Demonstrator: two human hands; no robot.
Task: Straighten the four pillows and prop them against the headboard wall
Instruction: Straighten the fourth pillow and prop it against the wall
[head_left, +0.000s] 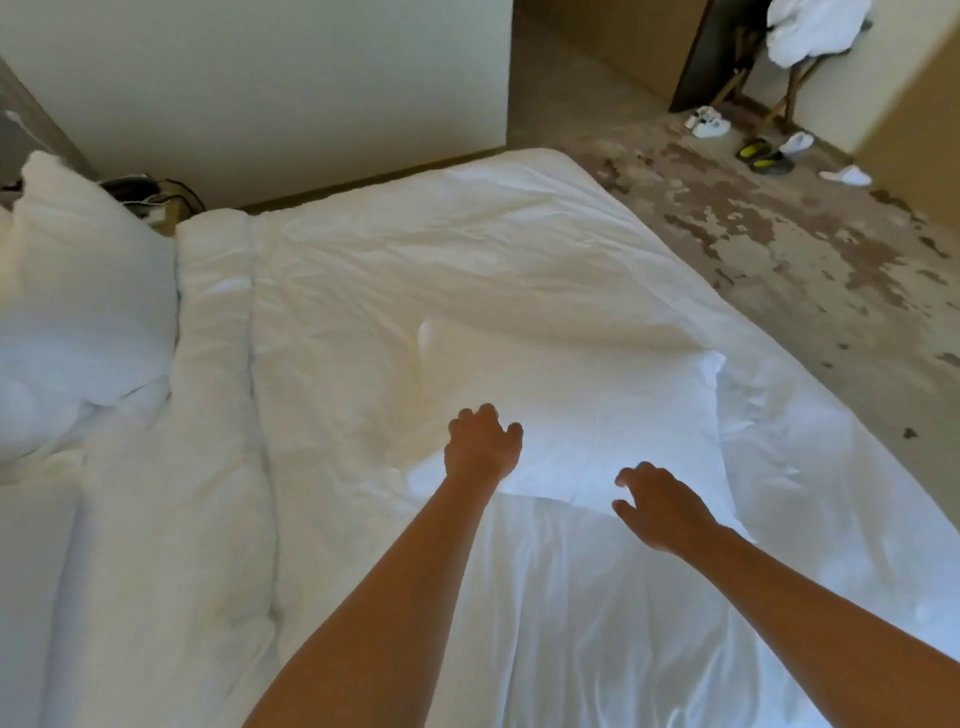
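Your left hand (483, 441) and right hand (657, 506), both empty with fingers loosely spread, reach over the near edge of a white pillow (571, 410) lying flat mid-bed (363, 260), seemingly poised to lift it toward the pillows (78, 312) at far left.

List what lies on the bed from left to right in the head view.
Propped pillow → rolled duvet edge → left hand → flat pillow → right hand.
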